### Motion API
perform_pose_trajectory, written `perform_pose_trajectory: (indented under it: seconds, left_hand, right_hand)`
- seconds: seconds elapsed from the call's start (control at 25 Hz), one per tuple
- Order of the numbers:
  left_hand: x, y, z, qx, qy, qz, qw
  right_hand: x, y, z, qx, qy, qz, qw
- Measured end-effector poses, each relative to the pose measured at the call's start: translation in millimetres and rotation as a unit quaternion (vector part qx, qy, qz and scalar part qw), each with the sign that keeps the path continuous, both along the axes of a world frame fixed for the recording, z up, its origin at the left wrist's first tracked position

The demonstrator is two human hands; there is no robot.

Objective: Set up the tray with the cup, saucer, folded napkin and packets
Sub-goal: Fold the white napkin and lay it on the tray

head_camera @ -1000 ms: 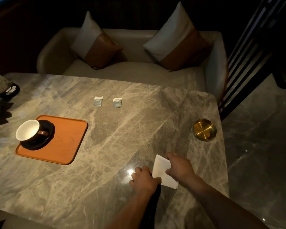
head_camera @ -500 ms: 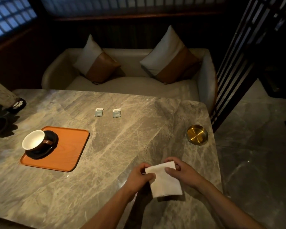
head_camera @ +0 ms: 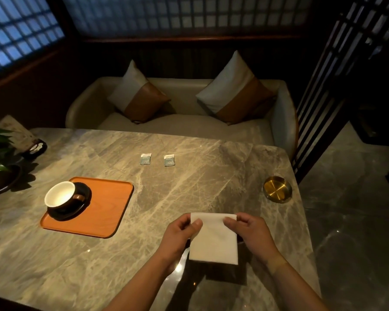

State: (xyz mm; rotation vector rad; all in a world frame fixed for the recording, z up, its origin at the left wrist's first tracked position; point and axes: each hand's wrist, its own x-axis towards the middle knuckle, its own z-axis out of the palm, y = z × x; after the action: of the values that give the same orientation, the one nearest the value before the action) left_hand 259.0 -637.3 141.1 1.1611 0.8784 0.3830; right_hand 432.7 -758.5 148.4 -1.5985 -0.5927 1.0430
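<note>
Sofa (head_camera: pixel 180 129): pale, behind the table, with two white-and-tan cushions (head_camera: pixel 139 95) leaning on its back.
Table (head_camera: pixel 189 187): grey veined marble, rounded corner at right.
Tray (head_camera: pixel 103 207): orange, rounded square, on the table's left part.
Napkin (head_camera: pixel 213 241): white, rectangular, held above the near table edge, hanging down from its top corners; well apart from the tray.
Left hand (head_camera: pixel 177 234): thumb and fingers pinch the napkin's top left corner.
Right hand (head_camera: pixel 249 232): thumb and fingers pinch the top right corner.
Saucer (head_camera: pixel 76 209): dark, on the tray's left side.
Cup (head_camera: pixel 61 196): white inside, dark outside, upright on the saucer.
Brass dish (head_camera: pixel 277 192): round, near the right edge.
Packets (head_camera: pixel 145 158) (head_camera: pixel 169 160): two, flat, side by side on the far table, apart from the tray.
</note>
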Motion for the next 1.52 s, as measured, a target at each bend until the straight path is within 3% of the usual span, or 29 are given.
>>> perform_pose_trajectory:
  seconds: [0.24,0.48,0.72,0.96,1.12,1.52]
  left_hand:
    - [-32.4,39.6,9.1,0.073,-0.004,0.011,0.997]
    - [-84.5,109.2,2.8,0.082,0.006,0.059,0.995]
    - [-143.1,172.7,4.0,0.035,-0.025,0.019,0.999]
    - [-172.1,197.8,2.2,-0.018,-0.014,-0.022,0.999]
    - [-171.5,203.4,-2.1,0.004,0.018,-0.005,1.000]
    - [-186.9,227.8,-10.8,0.077,0.088,0.024,0.993]
  right_hand:
    - [-48.8,45.8,13.3,0.007,-0.038,-0.055,0.998]
    - [-116.2,106.2,8.4,0.013,0.060,-0.003,0.998]
    - [-177.2,169.7,-4.7,0.040,0.087,-0.087,0.992]
    - [-191.7,195.9,-10.6,0.035,0.116,-0.105,0.987]
    - [-187.6,203.3,-16.5,0.007,0.088,-0.111,0.990]
    - [-190.7,221.7,-7.8,-0.032,0.061,-0.018,0.997]
